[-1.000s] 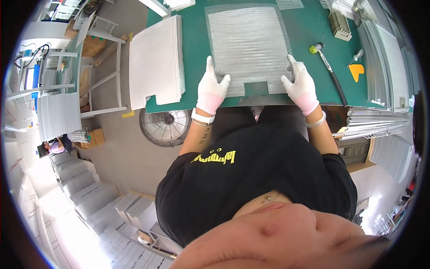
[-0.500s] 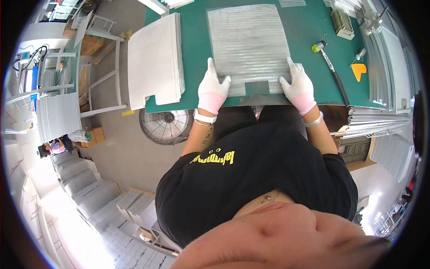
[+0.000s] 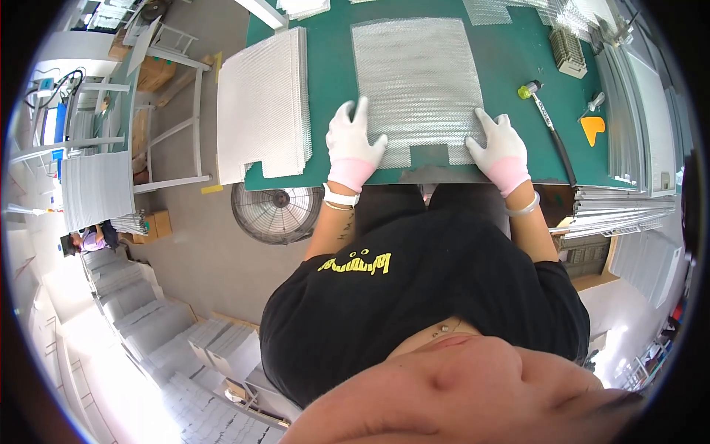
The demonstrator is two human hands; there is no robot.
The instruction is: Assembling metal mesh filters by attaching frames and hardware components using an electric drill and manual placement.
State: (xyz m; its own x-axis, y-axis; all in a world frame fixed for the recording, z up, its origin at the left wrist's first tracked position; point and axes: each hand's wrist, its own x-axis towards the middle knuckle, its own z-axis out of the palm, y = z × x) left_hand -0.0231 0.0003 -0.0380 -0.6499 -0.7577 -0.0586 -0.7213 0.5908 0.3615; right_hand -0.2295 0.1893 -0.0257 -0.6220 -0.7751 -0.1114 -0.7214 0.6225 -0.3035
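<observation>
A silvery sheet of expanded metal mesh (image 3: pixel 418 81) lies flat on the green tabletop, with a rectangular notch in its near edge. At its near left corner is my left hand (image 3: pixel 353 144), in a white glove with a pink cuff. The fingers are spread, and the thumb tip rests at the sheet's edge. My right hand (image 3: pixel 501 146), gloved alike, touches the near right corner with thumb and forefinger apart. Neither hand is closed around the sheet.
Left of the sheet lies a stack of similar mesh sheets (image 3: pixel 262 103). To the right are a mallet (image 3: pixel 551 126), an orange scraper (image 3: pixel 592 129) and a ribbed block (image 3: pixel 567 53). A floor fan (image 3: pixel 277 213) stands below the table's front edge.
My left hand's fingers have spread apart and shifted at the sheet's left edge. The right hand stays at the near right corner. The whole view has shifted slightly.
</observation>
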